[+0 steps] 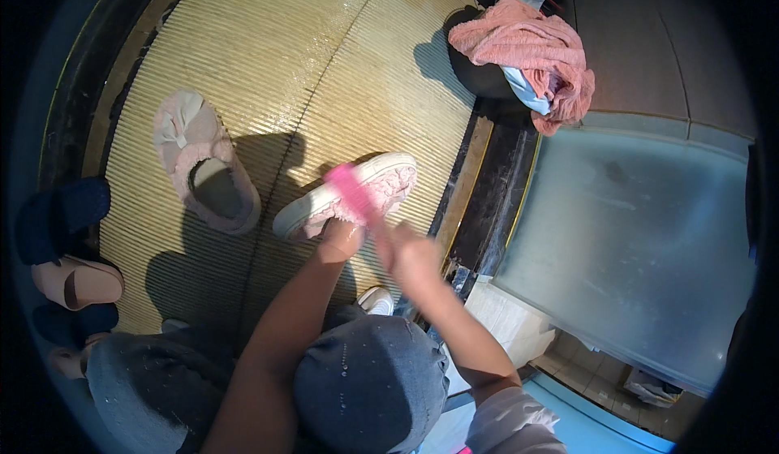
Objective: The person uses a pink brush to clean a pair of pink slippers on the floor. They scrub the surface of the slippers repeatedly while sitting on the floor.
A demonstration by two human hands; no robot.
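My left hand [344, 238] holds a pink fluffy slip-on shoe [394, 189] tilted on its side, its white sole edge facing up and away. Most of that hand's fingers are hidden in or behind the shoe. In my right hand [414, 256] is the handle of a pink brush [352, 191], blurred by motion. The brush head lies across the shoe's sole edge and fluffy upper. The matching pink shoe [248, 198], with a pale bow, stands upright on the ribbed floor mat [243, 76] to the left, apart from both hands.
Dark slippers [85, 204] and a beige slipper [82, 282] sit at the left edge. A pink towel [517, 40] drapes over a dark container [481, 80] at upper right. Beyond a raised dark sill [493, 192] is a frosted glass panel [614, 235]. My knees [371, 381] are close below.
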